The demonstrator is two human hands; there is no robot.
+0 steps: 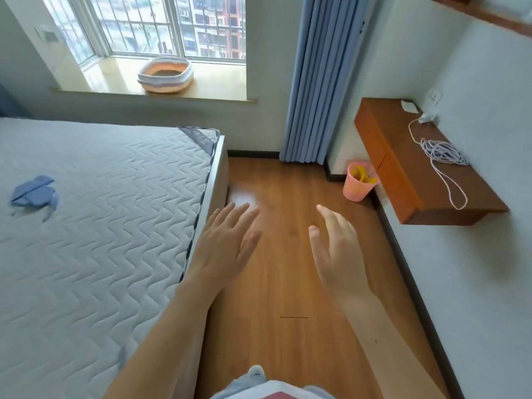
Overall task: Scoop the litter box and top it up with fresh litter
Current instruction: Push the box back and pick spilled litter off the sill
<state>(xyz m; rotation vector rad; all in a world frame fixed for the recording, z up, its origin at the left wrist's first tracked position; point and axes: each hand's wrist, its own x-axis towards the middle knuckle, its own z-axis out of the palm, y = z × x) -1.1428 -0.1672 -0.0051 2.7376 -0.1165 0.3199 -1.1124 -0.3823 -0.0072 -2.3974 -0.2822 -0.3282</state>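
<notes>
Head view, hands [227, 243] empty, floor [288, 283] between mattress [100, 211], shelf [403, 168]

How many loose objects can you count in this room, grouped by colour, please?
Pink: 2, litter box, bin
Blue: 1, folded cloth
White: 2, cord, small item
Total: 5

A home bedroom: bare quilted mattress [100, 197], blue curtain [322, 82], barred window [172, 24].

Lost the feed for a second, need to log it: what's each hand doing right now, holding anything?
Left hand: open, fingers straight, holding nothing, above the floor.
Right hand: open, fingers relaxed, holding nothing.
</notes>
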